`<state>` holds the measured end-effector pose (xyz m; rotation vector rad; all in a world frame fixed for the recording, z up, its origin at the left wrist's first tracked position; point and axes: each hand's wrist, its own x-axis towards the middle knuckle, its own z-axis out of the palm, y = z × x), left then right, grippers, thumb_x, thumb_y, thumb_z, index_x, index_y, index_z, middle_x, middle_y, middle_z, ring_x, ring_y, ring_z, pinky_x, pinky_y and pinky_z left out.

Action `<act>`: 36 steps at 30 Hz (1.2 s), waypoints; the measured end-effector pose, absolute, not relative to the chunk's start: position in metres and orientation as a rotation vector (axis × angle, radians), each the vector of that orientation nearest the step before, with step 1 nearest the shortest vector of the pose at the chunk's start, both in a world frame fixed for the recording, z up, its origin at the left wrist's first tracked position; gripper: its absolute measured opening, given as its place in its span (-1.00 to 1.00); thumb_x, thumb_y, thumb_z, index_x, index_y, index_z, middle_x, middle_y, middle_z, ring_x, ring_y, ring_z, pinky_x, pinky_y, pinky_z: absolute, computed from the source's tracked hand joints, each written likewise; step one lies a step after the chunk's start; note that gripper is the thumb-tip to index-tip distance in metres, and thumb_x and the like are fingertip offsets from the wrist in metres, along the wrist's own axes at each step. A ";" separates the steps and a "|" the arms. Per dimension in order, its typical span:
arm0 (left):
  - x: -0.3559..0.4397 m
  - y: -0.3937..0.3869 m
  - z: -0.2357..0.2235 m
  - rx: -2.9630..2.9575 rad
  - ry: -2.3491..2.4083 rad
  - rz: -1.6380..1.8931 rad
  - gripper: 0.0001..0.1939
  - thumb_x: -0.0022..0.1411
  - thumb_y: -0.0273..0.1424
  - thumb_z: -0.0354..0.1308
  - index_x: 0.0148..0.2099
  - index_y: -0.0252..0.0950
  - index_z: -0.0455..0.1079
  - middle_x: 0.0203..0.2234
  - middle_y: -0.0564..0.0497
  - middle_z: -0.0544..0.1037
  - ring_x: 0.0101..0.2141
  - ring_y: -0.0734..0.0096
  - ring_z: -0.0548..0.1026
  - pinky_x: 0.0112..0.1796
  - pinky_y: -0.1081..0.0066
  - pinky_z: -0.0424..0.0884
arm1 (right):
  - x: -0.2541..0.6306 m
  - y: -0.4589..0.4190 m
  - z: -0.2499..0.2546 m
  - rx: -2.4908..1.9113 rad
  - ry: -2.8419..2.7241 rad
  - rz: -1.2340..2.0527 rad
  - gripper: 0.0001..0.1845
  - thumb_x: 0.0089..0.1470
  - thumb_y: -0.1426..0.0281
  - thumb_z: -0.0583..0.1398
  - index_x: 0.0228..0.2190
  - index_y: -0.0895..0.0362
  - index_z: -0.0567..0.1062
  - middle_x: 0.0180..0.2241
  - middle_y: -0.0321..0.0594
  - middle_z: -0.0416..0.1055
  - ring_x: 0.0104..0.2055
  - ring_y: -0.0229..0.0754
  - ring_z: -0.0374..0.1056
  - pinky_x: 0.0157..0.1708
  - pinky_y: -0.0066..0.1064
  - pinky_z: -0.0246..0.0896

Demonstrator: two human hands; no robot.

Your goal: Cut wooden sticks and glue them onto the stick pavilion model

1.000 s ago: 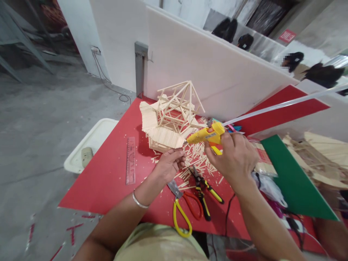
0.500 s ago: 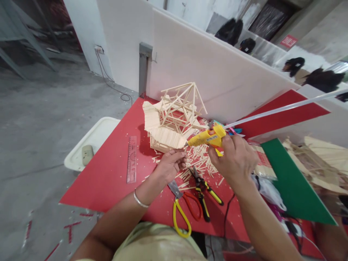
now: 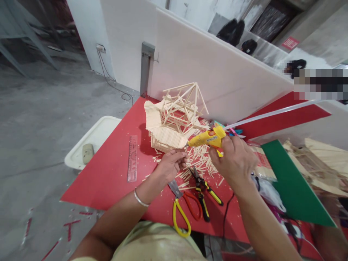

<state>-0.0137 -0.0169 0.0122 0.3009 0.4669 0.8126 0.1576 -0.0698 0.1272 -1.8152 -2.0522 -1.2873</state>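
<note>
A wooden stick model (image 3: 168, 136), with slatted panels low down and an open pointed frame on top, stands on the red tabletop (image 3: 108, 174). My right hand (image 3: 236, 157) is wrapped round the handle of a yellow glue gun (image 3: 203, 139); a long clear glue stick (image 3: 266, 114) juts from its back. The nozzle is at the near right corner of the model's lower panel. Just below that corner, my left hand (image 3: 175, 161) has its thumb and fingers pinched together. Whatever lies between those fingertips is too small to make out.
Cut stick pieces (image 3: 202, 159) litter the tabletop. Black-and-yellow pliers (image 3: 202, 188) and red-and-yellow-handled scissors (image 3: 181, 203) lie nearby. To the left are a clear ruler (image 3: 132, 159) and a white stool (image 3: 76, 154). A green board (image 3: 288, 181) lies right; a white partition (image 3: 206, 72) stands behind.
The view has shifted very slightly. Both hands, the glue gun and the stick model keep the same places relative to one another.
</note>
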 end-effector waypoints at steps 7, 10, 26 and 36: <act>-0.015 -0.017 0.012 0.302 0.460 0.817 -0.75 -0.05 -0.45 0.41 -0.32 -0.38 0.44 -0.52 0.05 0.52 -0.54 0.58 0.46 -0.51 0.56 0.35 | 0.159 -0.069 0.126 -1.788 -2.035 -1.319 -0.66 0.09 0.26 0.13 -0.15 0.21 0.45 -0.37 -0.10 0.36 -0.33 -0.09 0.19 -0.39 -0.32 -0.02; -0.015 -0.017 0.012 0.303 0.453 0.817 -0.76 -0.03 -0.45 0.41 -0.31 -0.39 0.44 -0.51 0.04 0.51 -0.53 0.58 0.46 -0.50 0.57 0.35 | 0.159 -0.069 0.126 -1.771 -2.031 -1.347 -0.67 0.10 0.26 0.13 -0.16 0.20 0.45 -0.37 -0.11 0.37 -0.33 -0.10 0.20 -0.38 -0.32 -0.01; -0.015 -0.018 0.013 0.269 0.457 0.819 -0.71 -0.03 -0.46 0.41 -0.24 -0.38 0.43 -0.49 0.03 0.54 -0.54 0.56 0.47 -0.51 0.56 0.36 | 0.158 -0.066 0.131 -1.818 -1.937 -1.377 -0.64 0.11 0.23 0.15 -0.15 0.22 0.45 -0.28 -0.02 0.43 -0.25 -0.03 0.30 -0.33 -0.30 0.09; -0.016 -0.019 0.015 0.259 0.464 0.820 -0.71 -0.03 -0.48 0.39 -0.24 -0.39 0.42 -0.51 0.01 0.54 -0.54 0.55 0.47 -0.49 0.55 0.38 | 0.157 -0.064 0.130 -1.795 -1.978 -1.452 -0.64 0.12 0.22 0.15 -0.15 0.21 0.46 -0.30 -0.05 0.44 -0.28 -0.04 0.31 -0.31 -0.30 0.13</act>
